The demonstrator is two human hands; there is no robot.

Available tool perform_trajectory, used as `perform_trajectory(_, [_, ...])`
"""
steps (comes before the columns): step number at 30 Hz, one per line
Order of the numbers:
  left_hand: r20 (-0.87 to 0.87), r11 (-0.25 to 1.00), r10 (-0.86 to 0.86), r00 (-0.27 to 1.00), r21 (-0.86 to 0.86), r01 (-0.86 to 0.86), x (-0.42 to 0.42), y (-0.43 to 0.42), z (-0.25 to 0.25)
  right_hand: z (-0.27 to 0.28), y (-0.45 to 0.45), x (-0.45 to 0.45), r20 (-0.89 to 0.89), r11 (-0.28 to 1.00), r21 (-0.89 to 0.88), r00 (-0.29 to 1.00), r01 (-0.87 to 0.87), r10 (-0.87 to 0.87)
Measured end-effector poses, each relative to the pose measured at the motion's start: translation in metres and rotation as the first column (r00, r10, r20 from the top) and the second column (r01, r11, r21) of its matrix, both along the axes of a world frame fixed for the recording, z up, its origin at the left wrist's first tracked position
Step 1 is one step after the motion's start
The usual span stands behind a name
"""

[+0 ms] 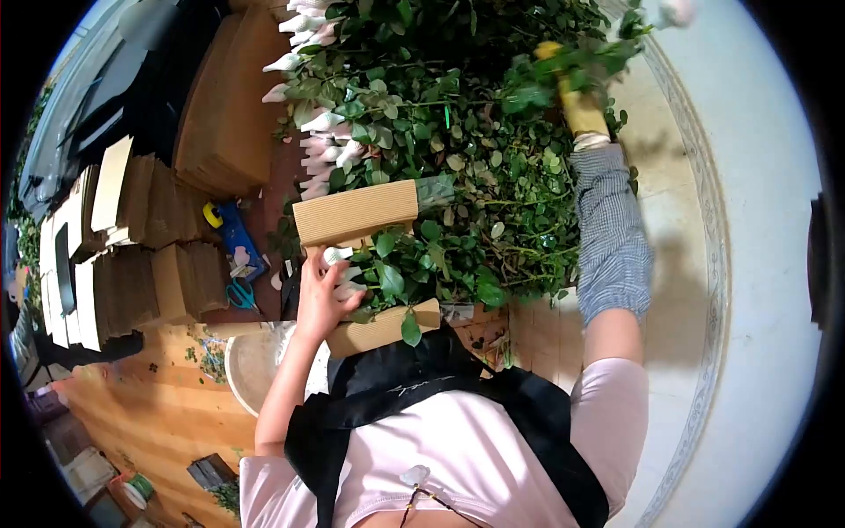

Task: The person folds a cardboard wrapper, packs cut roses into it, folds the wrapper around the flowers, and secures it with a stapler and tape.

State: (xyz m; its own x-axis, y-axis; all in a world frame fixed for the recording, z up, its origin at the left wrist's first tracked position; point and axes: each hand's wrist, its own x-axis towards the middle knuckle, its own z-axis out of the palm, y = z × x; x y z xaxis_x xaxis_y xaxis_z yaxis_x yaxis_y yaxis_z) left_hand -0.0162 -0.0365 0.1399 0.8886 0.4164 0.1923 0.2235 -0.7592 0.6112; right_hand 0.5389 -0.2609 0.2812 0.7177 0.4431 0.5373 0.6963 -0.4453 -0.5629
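My bare left hand [321,297] is curled round white-sleeved rose heads [349,283], its thumb and fingers on either side of them. These roses lie between an upper piece of corrugated cardboard [356,216] and a lower one [385,329], their leafy stems pointing right. My right hand [579,101], in a yellow glove with a grey checked sleeve over the forearm, reaches to the far right side of the pile. It grips a leafy rose stem; the pale pink rose bloom [678,11] at the top right is blurred. Leaves hide part of the gloved fingers.
A thick pile of roses [493,167] covers the work surface, with sleeved heads on the left. Cardboard stacks [167,282] stand at left, beside a blue tape dispenser [238,239] and teal scissors [242,296]. A white basin [251,370] sits below. A tiled ledge [673,264] runs along the right.
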Motion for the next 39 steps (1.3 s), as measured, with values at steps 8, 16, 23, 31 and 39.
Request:
perform_trajectory(8, [0.018,0.997,-0.002,1.0,-0.083,0.003,-0.003,0.003,-0.006,0.064,-0.005,-0.125,0.119,0.966,-0.227,0.988,0.12,-0.095])
perform_trajectory(16, [-0.069,1.0,-0.013,0.998,-0.014,0.012,-0.003,0.006,0.002,0.008,-0.001,-0.287,-0.49,0.713,-0.533,0.853,-0.456,0.18])
perform_trajectory(23, [0.008,0.995,-0.098,0.995,-0.023,0.098,0.002,0.006,0.001,-0.106,-0.015,-0.321,0.079,0.696,-0.717,0.996,0.024,0.047])
perform_trajectory(31, [-0.087,0.988,-0.152,0.985,-0.008,0.152,0.008,0.01,-0.002,-0.188,-0.01,-0.339,-0.035,0.894,-0.409,0.975,0.185,-0.218])
perform_trajectory(39, [-0.024,0.977,0.051,0.998,-0.207,-0.054,-0.043,0.019,-0.003,-0.06,0.048,-0.389,-0.013,0.995,-0.035,0.995,-0.095,0.095])
